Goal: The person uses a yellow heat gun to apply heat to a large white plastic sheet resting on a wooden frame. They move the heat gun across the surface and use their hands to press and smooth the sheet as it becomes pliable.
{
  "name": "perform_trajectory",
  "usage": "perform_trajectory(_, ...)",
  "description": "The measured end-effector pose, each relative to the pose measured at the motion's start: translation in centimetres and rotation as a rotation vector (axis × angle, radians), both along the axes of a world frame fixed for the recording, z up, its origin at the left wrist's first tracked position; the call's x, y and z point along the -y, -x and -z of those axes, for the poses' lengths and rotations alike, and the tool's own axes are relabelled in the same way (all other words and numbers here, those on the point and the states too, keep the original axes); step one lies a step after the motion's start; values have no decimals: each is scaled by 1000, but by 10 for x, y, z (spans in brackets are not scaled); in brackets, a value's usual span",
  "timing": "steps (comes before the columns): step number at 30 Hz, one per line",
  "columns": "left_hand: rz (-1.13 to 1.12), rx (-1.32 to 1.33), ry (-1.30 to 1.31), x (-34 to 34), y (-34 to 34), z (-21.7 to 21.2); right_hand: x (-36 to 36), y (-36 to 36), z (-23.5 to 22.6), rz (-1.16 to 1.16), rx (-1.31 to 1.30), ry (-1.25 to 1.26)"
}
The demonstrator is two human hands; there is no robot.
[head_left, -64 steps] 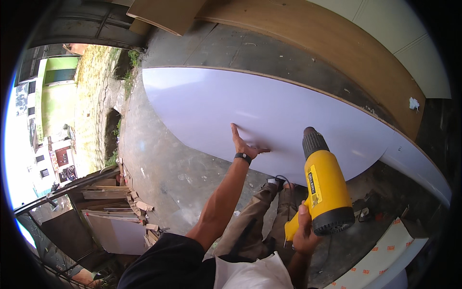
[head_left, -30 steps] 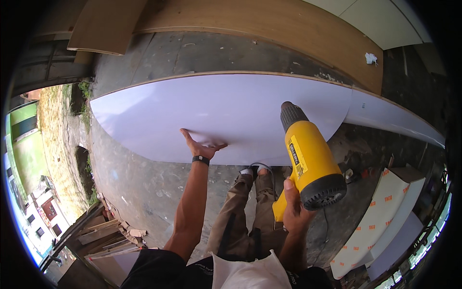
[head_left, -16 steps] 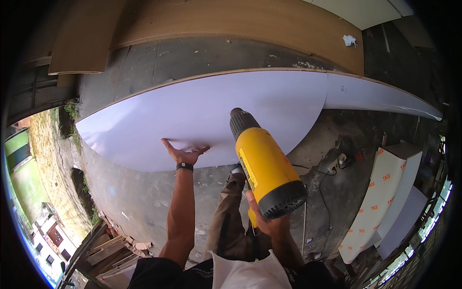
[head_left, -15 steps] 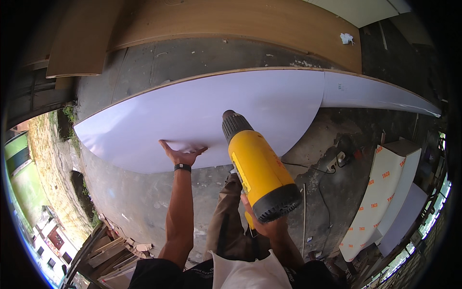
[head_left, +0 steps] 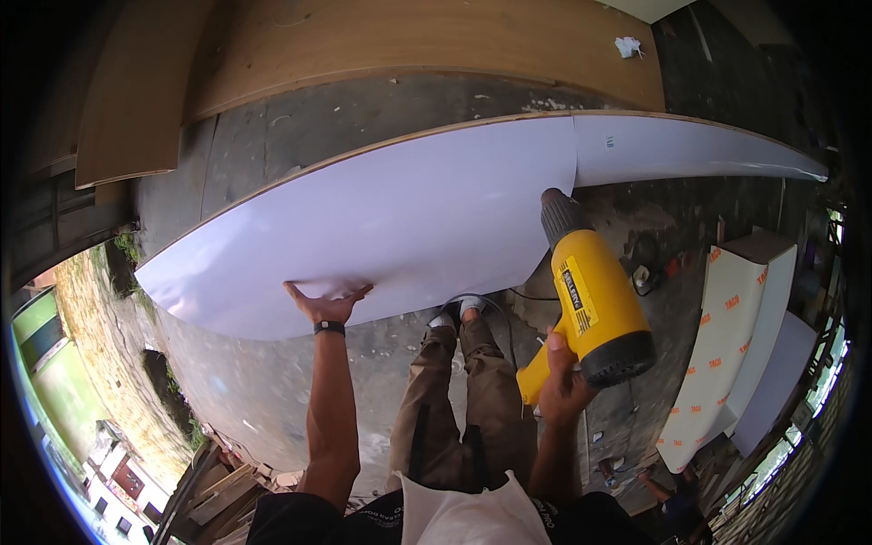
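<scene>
Ahead, the glossy white sheet (head_left: 409,213) runs lengthwise left to right, the nearer left hand (head_left: 325,307) spread at its near edge. Well apart, the right hand (head_left: 563,383) grips a yellow heat gun (head_left: 607,304).

From where I stand this looks like a workshop for boards and sheet material, with a scuffed, spotted concrete floor (head_left: 245,391), a long brown board (head_left: 391,45) across the far side and wood offcuts (head_left: 218,495) heaped at the near left. A yellow heat gun (head_left: 599,304) and a big glossy white sheet (head_left: 391,218) fit that too. The left side gives onto daylight, a rough stone wall (head_left: 118,336) and a green building (head_left: 59,386).
</scene>
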State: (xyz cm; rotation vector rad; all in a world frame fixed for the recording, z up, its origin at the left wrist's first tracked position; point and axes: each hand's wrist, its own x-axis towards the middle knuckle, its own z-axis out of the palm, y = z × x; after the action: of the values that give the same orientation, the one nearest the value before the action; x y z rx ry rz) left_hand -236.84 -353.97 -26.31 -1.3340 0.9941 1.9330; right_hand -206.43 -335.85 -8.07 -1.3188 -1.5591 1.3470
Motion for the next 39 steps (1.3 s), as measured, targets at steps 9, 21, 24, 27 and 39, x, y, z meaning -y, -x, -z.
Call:
perform_trajectory(9,-21,9,69,2,-2,5,1,-22,-3,-89,63,80)
perform_trajectory(21,-26,33,48,-2,-5,4,-11,-38,-3,-159,111,111)
perform_trajectory(24,6,-1,66,3,-5,9,-7,-47,1,-227,201,95)
perform_trajectory(27,0,-5,86,2,-6,10,-9,-49,2,-62,93,182)
perform_trajectory(39,-28,9,64,-6,-9,5,0,-72,6,-333,257,-90)
